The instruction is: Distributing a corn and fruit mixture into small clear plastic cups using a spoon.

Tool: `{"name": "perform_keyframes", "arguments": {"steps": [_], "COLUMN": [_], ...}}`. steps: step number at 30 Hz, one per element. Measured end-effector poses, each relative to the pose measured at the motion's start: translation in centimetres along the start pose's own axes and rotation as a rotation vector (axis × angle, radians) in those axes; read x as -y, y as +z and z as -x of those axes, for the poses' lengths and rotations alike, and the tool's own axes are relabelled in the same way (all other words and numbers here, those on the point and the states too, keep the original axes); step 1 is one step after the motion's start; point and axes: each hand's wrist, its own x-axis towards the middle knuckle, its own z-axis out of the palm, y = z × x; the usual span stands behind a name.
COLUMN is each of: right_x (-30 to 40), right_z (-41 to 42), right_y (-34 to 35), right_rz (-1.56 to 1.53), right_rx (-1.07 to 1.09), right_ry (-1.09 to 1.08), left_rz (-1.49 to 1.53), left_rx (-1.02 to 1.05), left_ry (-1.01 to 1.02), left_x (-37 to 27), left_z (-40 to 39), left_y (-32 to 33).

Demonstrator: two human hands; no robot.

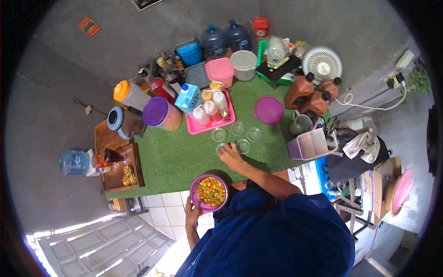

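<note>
My left hand grips the rim and side of a purple plastic bowl at the table's near edge. Diced mixed vegetables, orange, yellow and green, lie in the bowl. My right hand reaches over the green table covering, its fingertips at the rim of a small clear cup; whether they grip it I cannot tell. Close by stand several more small clear cups, one just right of my fingers and another behind them. A round purple lid lies farther back to the right.
Behind the cups, a pink tray holds squeeze bottles and a blue carton. A purple-lidded tub stands left of it. At right are brown jugs and a divided lilac caddy. A wooden tray with small filled cups sits at left.
</note>
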Motion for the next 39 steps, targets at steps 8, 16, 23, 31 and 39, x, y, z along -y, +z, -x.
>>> {"name": "perform_keyframes", "arguments": {"steps": [8, 16, 23, 31, 39], "right_x": [-1.8, -19.1, -29.0, -31.9, -32.2], "right_z": [9.0, 33.7, 33.8, 34.0, 34.0], "right_y": [-7.4, -0.4, -1.0, 1.3, -2.2], "right_rz": [-0.599, -0.11, 0.035, -0.035, -0.814], "right_rx": [-0.17, -0.505, -0.362, -0.414, -0.638], "right_ry": [0.025, 1.138, 0.657, 0.757, 0.749], "left_rz": [-0.066, -0.054, -0.101, -0.016, 0.052], "left_rx": [0.055, -0.026, 0.04, -0.041, -0.087], "left_ry": [0.061, -0.016, 0.009, -0.03, -0.067], "left_x": [0.1, -1.2, -1.8, -1.1, -1.1], "left_z": [-1.4, -0.5, -1.0, -0.1, 0.2], "left_y": [-1.0, -0.4, -0.2, 1.3, 1.9]}}
